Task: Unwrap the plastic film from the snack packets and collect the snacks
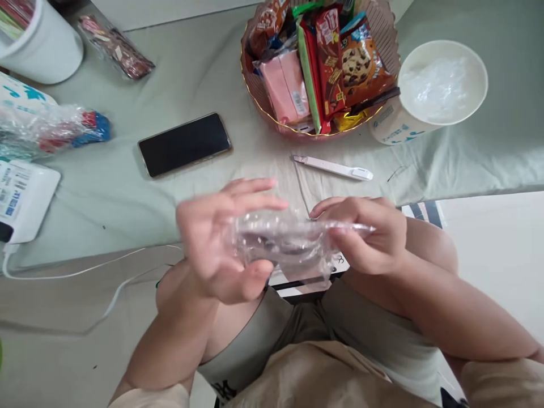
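Note:
A crinkled clear plastic bag (293, 241) is held up above my lap, blurred in part by motion. My right hand (368, 232) pinches its right end between thumb and fingers. At the other end, my left hand (216, 243) has its fingers stretched out and its thumb apart, with the plastic lying against or just before the palm; firm contact cannot be made out. Just beyond the hands, a white utility knife (334, 168) rests on the cloth. A dark-screened phone (185, 144) lies to its left.
A pink gold-rimmed bowl (266, 113) of packaged snacks stands at the back. Right of it, a paper tub (395, 127) holds crumpled clear plastic. On the left are a white bin (63, 48), a wrapped snack (117, 48), plastic-wrapped items (76, 130) and a white cabled device (36, 192).

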Action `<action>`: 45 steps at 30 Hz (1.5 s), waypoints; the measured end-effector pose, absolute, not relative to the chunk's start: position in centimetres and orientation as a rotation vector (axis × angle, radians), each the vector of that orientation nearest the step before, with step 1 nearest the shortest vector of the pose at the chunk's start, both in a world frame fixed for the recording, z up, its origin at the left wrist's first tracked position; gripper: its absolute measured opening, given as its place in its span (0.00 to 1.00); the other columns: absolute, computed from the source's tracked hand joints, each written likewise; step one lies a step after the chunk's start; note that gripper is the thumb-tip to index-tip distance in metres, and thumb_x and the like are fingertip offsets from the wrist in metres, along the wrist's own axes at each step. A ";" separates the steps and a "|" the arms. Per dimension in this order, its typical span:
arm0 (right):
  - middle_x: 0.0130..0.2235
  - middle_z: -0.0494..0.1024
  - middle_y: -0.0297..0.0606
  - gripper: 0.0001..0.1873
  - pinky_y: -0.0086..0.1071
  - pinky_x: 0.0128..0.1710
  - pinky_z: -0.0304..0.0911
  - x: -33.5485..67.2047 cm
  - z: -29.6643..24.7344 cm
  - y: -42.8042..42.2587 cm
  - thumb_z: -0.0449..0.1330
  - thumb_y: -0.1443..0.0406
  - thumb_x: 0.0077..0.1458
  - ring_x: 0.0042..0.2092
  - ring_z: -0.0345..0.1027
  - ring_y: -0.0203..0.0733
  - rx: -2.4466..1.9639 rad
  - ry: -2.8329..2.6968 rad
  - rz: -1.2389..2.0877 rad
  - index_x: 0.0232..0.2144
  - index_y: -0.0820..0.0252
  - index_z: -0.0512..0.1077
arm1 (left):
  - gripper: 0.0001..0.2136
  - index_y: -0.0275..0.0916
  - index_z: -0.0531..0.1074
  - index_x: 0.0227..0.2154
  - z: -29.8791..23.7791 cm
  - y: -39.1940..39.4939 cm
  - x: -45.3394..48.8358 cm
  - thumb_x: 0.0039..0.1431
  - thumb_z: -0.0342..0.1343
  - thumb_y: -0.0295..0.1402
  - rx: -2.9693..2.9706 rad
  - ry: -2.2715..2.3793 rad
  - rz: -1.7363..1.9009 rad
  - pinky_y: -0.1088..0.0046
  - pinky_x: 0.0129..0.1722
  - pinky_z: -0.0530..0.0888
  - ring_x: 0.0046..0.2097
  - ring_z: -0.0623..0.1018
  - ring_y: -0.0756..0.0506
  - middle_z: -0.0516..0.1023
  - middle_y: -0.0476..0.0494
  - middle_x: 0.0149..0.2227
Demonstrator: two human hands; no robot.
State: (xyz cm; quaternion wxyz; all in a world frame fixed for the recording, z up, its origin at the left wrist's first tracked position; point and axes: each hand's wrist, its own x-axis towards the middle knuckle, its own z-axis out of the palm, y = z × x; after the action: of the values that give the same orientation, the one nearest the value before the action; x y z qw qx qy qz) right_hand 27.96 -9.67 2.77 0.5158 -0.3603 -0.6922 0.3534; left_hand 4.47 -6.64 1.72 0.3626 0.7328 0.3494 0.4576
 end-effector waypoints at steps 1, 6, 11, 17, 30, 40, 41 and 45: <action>0.22 0.74 0.28 0.14 0.29 0.26 0.68 27.9 2.7 -9.7 0.61 0.63 0.67 0.22 0.68 0.32 -0.964 -1.574 0.916 0.27 0.55 0.67 | 0.28 0.49 0.69 0.52 1.8 -6.4 4.8 0.55 0.67 0.58 1.792 0.823 1.152 0.55 0.49 0.83 0.46 0.85 0.39 0.83 0.48 0.38; 0.28 0.76 0.32 0.19 0.33 0.30 0.69 27.9 1.4 -8.5 0.60 0.46 0.66 0.29 0.72 0.38 -1.226 -1.152 1.088 0.33 0.52 0.68 | 0.17 0.42 0.74 0.43 1.2 -4.4 5.8 0.56 0.71 0.41 1.291 0.954 0.773 0.73 0.29 0.79 0.31 0.83 0.47 0.82 0.48 0.32; 0.32 0.77 0.33 0.21 0.33 0.32 0.71 27.7 1.2 -7.3 0.71 0.49 0.54 0.33 0.73 0.38 -1.178 -1.208 1.441 0.37 0.55 0.69 | 0.16 0.42 0.72 0.37 0.4 -3.5 5.9 0.56 0.71 0.43 1.186 0.929 0.844 0.69 0.34 0.83 0.34 0.85 0.45 0.83 0.47 0.34; 0.23 0.73 0.28 0.10 0.28 0.19 0.58 28.0 1.8 -7.5 0.66 0.60 0.60 0.23 0.65 0.33 -1.287 -1.247 1.462 0.34 0.55 0.68 | 0.14 0.41 0.70 0.37 0.3 -3.3 6.1 0.57 0.68 0.40 1.178 0.976 0.645 0.74 0.18 0.74 0.22 0.80 0.46 0.77 0.53 0.22; 0.32 0.79 0.40 0.23 0.41 0.40 0.71 29.6 1.4 -7.3 0.54 0.50 0.67 0.36 0.73 0.43 -1.040 -1.603 1.220 0.29 0.57 0.77 | 0.21 0.40 0.73 0.24 0.3 -1.6 4.7 0.54 0.63 0.54 1.215 0.810 0.841 0.71 0.20 0.67 0.24 0.70 0.49 0.73 0.43 0.25; 0.49 0.81 0.43 0.19 0.40 0.51 0.73 29.9 1.3 -6.9 0.67 0.53 0.58 0.50 0.77 0.46 -1.175 -1.522 1.197 0.47 0.55 0.73 | 0.11 0.41 0.69 0.32 0.3 -2.6 4.7 0.47 0.64 0.26 1.386 0.862 0.637 0.74 0.24 0.75 0.24 0.72 0.53 0.72 0.52 0.30; 0.45 0.82 0.41 0.19 0.37 0.44 0.73 29.9 1.6 -6.9 0.69 0.54 0.56 0.44 0.77 0.44 -1.197 -1.589 1.291 0.45 0.56 0.74 | 0.10 0.41 0.70 0.33 0.2 -2.6 4.8 0.48 0.64 0.27 1.404 0.858 0.633 0.73 0.24 0.75 0.25 0.72 0.52 0.74 0.51 0.32; 0.23 0.72 0.31 0.09 0.30 0.26 0.58 29.0 2.2 -7.0 0.63 0.62 0.57 0.27 0.64 0.35 -1.455 -1.849 1.384 0.27 0.59 0.73 | 0.07 0.43 0.71 0.33 -0.6 -2.6 5.9 0.51 0.61 0.28 1.595 1.061 1.043 0.69 0.34 0.77 0.35 0.77 0.48 0.76 0.46 0.40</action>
State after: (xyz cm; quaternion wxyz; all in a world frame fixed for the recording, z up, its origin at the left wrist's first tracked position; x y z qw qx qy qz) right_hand 28.99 -7.01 2.20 0.2043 -0.5217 -0.6631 0.4963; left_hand 5.87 -2.63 -0.63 0.4621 0.6485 0.4314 0.4240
